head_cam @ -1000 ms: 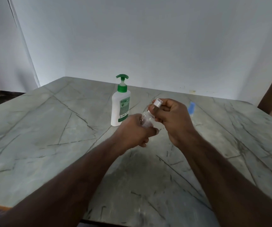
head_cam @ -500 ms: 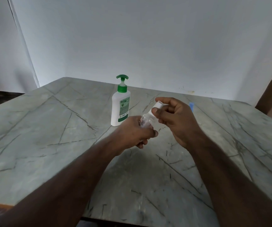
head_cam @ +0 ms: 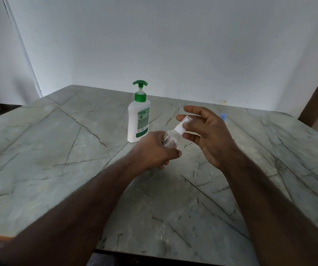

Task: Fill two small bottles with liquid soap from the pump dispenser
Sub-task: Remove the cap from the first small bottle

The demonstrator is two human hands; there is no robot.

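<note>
Grey marble tabletop (head_cam: 62, 169) lay under the left hand (head_cam: 154, 150), which gripped a small clear plastic bottle (head_cam: 170, 138); right hand (head_cam: 208, 135) fingers (head_cam: 190, 129) pinched its white cap (head_cam: 182, 127). Uncapping looked underway; next, likely lifting the cap clear, toward the white green-pump dispenser (head_cam: 138, 120) just beyond.

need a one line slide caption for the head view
Left hand grips a small clear bottle while right hand pinches its white cap, pump dispenser behind.

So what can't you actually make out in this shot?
- Lower part of the small bottle, head view: wrapped by the left hand.
- Blue object: mostly behind the right hand.
- Label text on the pump dispenser: too small.
- Whether the white cap is loosened: cannot tell.
</note>
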